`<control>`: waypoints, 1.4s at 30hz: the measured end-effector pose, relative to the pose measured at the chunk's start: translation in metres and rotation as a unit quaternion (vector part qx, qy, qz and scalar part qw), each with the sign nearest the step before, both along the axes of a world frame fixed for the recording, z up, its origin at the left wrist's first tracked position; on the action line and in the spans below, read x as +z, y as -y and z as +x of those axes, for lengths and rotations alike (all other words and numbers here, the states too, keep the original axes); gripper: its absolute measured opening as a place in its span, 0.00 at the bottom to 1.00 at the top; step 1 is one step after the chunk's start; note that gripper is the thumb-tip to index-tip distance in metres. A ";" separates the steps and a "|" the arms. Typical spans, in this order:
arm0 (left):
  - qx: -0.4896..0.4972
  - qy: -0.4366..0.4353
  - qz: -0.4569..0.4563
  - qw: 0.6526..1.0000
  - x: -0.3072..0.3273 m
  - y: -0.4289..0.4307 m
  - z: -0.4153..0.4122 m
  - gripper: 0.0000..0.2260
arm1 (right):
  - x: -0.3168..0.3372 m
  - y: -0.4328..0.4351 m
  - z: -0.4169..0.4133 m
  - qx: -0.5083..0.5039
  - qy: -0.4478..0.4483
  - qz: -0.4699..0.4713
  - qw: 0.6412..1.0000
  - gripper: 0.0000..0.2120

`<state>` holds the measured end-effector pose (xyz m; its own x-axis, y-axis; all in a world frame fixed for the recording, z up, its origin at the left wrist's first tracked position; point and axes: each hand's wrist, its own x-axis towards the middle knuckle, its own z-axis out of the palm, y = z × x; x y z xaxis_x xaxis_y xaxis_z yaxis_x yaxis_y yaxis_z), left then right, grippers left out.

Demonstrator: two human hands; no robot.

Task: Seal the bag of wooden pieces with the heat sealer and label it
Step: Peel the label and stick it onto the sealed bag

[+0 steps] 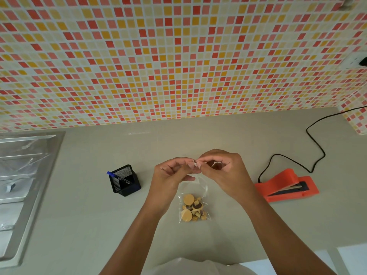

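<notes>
A small clear plastic bag (195, 186) hangs upright over the grey counter, its bottom filled with several wooden pieces (193, 210), discs and small blocks. My left hand (172, 173) and my right hand (222, 169) meet above it, both pinching the bag's top edge between thumb and fingers. The orange heat sealer (286, 185) lies on the counter to the right, its jaw open, apart from my hands. No label is in view.
A black mesh pen holder (125, 182) with a blue pen (117, 176) stands left of my hands. The sealer's black cable (315, 143) loops toward the tiled wall. A steel sink (21, 187) fills the left side. The counter's front edge (297, 253) runs at lower right.
</notes>
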<state>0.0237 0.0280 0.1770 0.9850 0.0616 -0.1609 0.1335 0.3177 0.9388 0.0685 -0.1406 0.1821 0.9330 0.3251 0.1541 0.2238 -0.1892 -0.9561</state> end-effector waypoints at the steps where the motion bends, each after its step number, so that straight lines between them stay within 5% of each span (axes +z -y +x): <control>1: -0.001 -0.003 -0.008 1.000 0.000 0.000 0.000 0.07 | 0.000 0.000 0.000 0.000 0.009 -0.004 1.000 0.06; 22: 0.008 -0.043 0.011 0.999 -0.006 -0.002 -0.003 0.09 | -0.003 -0.002 -0.009 0.002 -0.005 -0.038 0.999 0.07; 35: 0.015 -0.035 0.111 0.993 -0.023 -0.006 -0.001 0.14 | -0.014 -0.022 -0.010 -0.110 -0.193 0.019 0.975 0.06; 42: 0.024 -0.059 0.136 0.989 -0.044 -0.011 -0.006 0.11 | -0.028 -0.023 -0.001 -0.205 -0.298 0.108 0.926 0.07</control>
<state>0.0176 0.0392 0.1330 0.9550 0.1657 -0.2459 0.2384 0.0638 0.9691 0.0671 -0.1177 0.1540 0.9118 -0.0540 -0.4071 -0.4033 0.0690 -0.9125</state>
